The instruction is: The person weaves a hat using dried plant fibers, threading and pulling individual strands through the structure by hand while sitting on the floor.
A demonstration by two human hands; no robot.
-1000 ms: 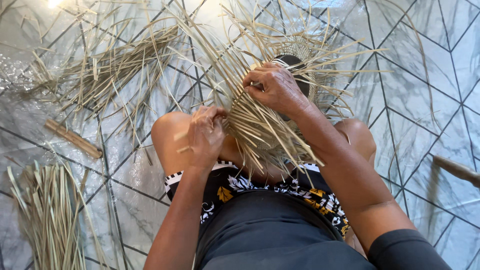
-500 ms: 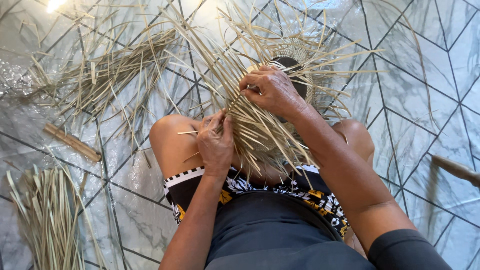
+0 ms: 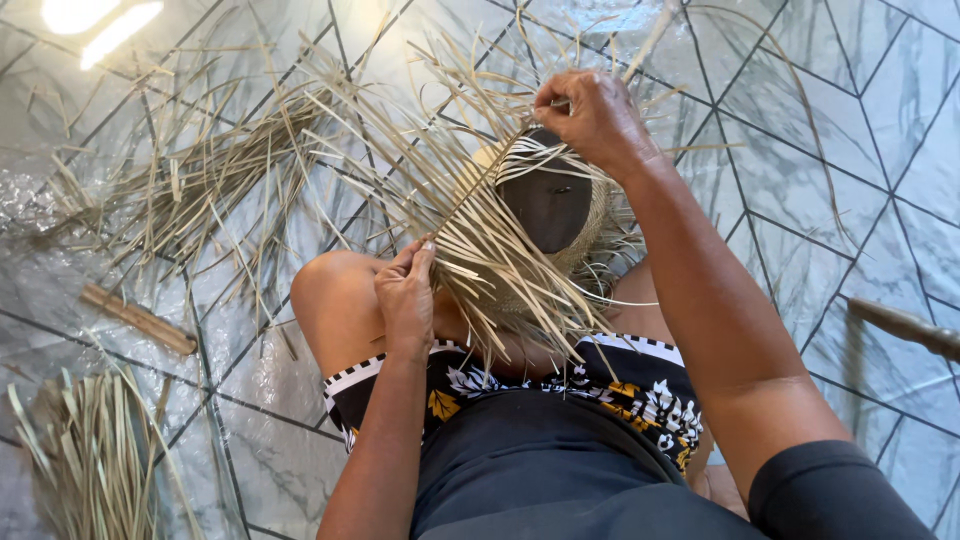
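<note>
Two hands weaving straw strips around a dark round mould on the lap, tiled floor underneath.

Bundle of green-tan strips (image 3: 85,465) at floor's bottom-left corner; wooden stick (image 3: 140,318) near left edge; loose strips pile (image 3: 200,180) toward upper left. Left hand (image 3: 408,295) over left knee, forearm rising from below, fingers narrow, pinching straw strips (image 3: 480,240) that fan off the weave. Half-woven straw piece (image 3: 590,225) wraps the dark mould (image 3: 548,200), resting on the lap at centre. Right hand (image 3: 595,120) above mould's top edge, arm reaching up from lower right, fingers curled tight on a strip.
</note>
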